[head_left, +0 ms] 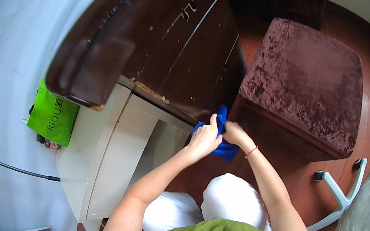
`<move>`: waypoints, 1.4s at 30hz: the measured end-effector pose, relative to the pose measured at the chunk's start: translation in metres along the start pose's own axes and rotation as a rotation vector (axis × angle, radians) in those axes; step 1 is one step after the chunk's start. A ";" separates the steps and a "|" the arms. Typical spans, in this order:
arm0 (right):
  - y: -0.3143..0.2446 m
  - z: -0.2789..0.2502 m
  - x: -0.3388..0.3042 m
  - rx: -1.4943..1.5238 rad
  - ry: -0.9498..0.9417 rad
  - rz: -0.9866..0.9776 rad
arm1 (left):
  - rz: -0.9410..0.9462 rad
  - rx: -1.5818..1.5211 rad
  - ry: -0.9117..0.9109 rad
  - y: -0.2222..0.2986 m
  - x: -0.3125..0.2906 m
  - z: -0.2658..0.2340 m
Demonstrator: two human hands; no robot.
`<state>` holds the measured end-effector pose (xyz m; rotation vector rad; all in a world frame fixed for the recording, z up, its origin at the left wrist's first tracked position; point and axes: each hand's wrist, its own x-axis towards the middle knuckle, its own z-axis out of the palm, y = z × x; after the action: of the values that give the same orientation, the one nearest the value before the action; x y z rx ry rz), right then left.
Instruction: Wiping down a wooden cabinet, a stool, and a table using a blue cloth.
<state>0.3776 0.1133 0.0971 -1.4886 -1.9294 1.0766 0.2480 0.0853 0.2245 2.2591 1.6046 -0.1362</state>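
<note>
At centre frame, I observe the left hand (205, 139) gripping blue cloth (224, 152); whether the adjacent right hand's (237, 135) fingers grip, I cannot tell.

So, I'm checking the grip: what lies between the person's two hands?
In the head view, part of a blue cloth lies between the left hand and right hand.
</note>
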 end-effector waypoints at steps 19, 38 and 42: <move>-0.015 -0.013 -0.071 0.987 0.108 -0.055 | -0.125 -0.678 -0.319 -0.086 -0.019 0.097; -0.001 -0.026 -0.094 1.113 -0.215 -0.073 | -0.194 -1.159 -0.396 -0.083 -0.040 0.012; -0.015 -0.027 -0.088 0.960 -0.283 -0.084 | -0.135 -1.056 -0.374 -0.080 -0.042 0.016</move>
<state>0.4161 0.0368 0.1330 -0.7294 -1.2530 1.8715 0.1612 0.0651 0.2025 1.2259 1.1879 0.2054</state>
